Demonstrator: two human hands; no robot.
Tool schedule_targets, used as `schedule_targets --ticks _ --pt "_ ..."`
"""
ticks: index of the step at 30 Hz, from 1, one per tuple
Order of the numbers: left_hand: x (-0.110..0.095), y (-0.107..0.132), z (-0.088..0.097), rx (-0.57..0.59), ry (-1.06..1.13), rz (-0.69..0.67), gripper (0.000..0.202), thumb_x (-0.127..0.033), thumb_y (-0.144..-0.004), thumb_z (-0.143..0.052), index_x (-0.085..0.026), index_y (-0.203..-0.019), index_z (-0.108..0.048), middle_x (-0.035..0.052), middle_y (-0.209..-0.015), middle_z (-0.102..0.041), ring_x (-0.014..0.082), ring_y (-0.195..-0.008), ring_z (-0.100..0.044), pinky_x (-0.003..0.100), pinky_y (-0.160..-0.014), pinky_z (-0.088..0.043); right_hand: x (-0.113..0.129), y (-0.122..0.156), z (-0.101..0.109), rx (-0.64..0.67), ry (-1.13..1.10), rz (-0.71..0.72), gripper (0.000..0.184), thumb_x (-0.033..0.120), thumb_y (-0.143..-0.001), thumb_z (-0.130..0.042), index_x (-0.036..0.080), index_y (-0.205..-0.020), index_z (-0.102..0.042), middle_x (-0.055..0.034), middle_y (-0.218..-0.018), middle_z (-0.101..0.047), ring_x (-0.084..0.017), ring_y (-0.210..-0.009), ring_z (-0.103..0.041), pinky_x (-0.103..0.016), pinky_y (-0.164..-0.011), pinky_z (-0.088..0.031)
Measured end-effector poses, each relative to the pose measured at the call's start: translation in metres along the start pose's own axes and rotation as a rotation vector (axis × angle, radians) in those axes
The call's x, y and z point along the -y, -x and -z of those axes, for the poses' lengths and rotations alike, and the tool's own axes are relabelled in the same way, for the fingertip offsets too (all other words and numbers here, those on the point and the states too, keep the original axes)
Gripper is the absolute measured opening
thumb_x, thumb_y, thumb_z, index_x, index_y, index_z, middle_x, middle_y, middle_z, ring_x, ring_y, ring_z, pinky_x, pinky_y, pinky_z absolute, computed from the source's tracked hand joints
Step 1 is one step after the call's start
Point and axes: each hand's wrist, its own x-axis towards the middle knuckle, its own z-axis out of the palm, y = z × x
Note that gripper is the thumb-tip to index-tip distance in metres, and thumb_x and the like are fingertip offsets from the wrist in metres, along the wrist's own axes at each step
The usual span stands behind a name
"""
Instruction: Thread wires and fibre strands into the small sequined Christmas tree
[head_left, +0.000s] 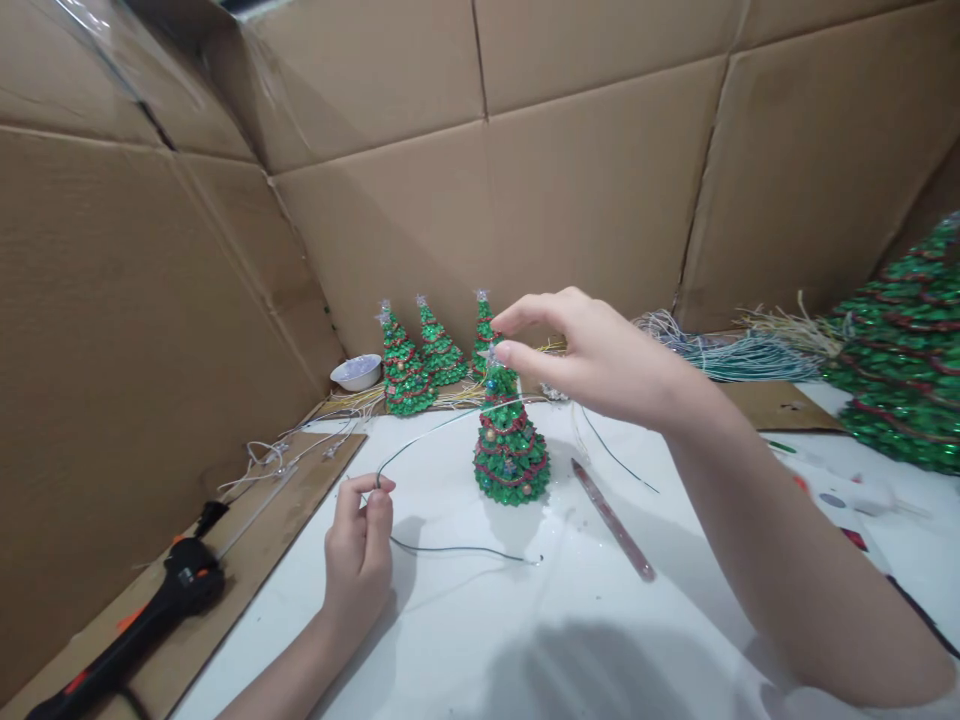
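Note:
A small green tinsel Christmas tree (510, 445) with red garland and tiny beads stands on the white table (465, 640). My right hand (592, 355) hovers at its tip, thumb and forefinger pinched at the clear star on top. My left hand (360, 545) rests on the table to the tree's left, fingers closed on a thin dark wire (450, 548) that loops up toward the tree and trails along the table.
Three more small trees (409, 370) stand at the back by a white bowl (357, 372). A black glue gun (161, 600) lies at the left on cardboard. A glue stick (611, 518), wire bundles (720, 352) and a big tree (904, 355) lie right. Cardboard walls surround.

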Motion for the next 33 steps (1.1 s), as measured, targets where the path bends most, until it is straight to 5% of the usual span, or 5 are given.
schedule_targets --ticks 8,12,23,29,33 --pt "-0.023 0.009 -0.007 -0.001 0.137 0.027 0.021 -0.041 -0.085 -0.041 -0.021 -0.084 -0.045 -0.0090 -0.047 -0.024 0.0080 -0.041 -0.026 0.019 -0.039 -0.021 0.020 0.006 -0.001 0.581 -0.135 0.196 0.031 0.038 -0.083 -0.050 0.017 -0.103 -0.061 -0.0049 -0.105 -0.063 -0.019 -0.096 -0.054 -0.029 -0.078 -0.040" --pt "-0.038 -0.001 -0.014 -0.018 0.193 0.003 0.021 -0.042 -0.085 -0.043 -0.021 -0.086 -0.046 -0.0089 -0.047 -0.029 0.0074 -0.041 -0.026 0.018 -0.039 -0.023 0.022 0.004 -0.015 0.715 -0.157 0.232 0.032 0.038 -0.082 -0.048 0.013 -0.100 -0.058 -0.0080 -0.096 -0.065 -0.018 -0.080 -0.057 -0.026 -0.059 -0.040" --pt "-0.065 -0.020 -0.034 0.058 0.180 -0.186 0.015 -0.033 -0.088 -0.039 -0.021 -0.087 -0.048 -0.0079 -0.051 -0.030 0.0075 -0.044 -0.031 0.018 -0.042 -0.028 0.009 -0.007 -0.007 0.507 -0.962 -0.095 0.032 0.014 -0.090 -0.029 0.016 -0.118 -0.045 0.0095 -0.043 -0.036 -0.005 -0.041 -0.033 -0.016 -0.040 -0.027" --pt "-0.061 -0.010 -0.028 0.237 -0.090 -0.320 0.017 -0.022 -0.089 -0.034 -0.021 -0.096 -0.049 -0.0067 -0.054 -0.041 0.0070 -0.045 -0.037 0.017 -0.044 -0.032 0.003 -0.010 0.001 0.418 -0.894 -0.142 0.025 0.018 -0.092 -0.030 0.012 -0.106 -0.049 0.0074 -0.042 -0.045 -0.004 -0.038 -0.034 -0.016 -0.039 -0.024" --pt "-0.061 -0.007 -0.025 0.206 -0.142 -0.280 0.015 -0.020 -0.088 -0.034 -0.019 -0.087 -0.049 -0.0071 -0.051 -0.044 0.0063 -0.042 -0.039 0.016 -0.042 -0.031 0.002 -0.008 0.003 0.462 -0.608 -0.106 0.023 0.026 -0.091 -0.035 0.012 -0.099 -0.052 0.0018 -0.053 -0.059 -0.005 -0.042 -0.040 -0.018 -0.043 -0.029"
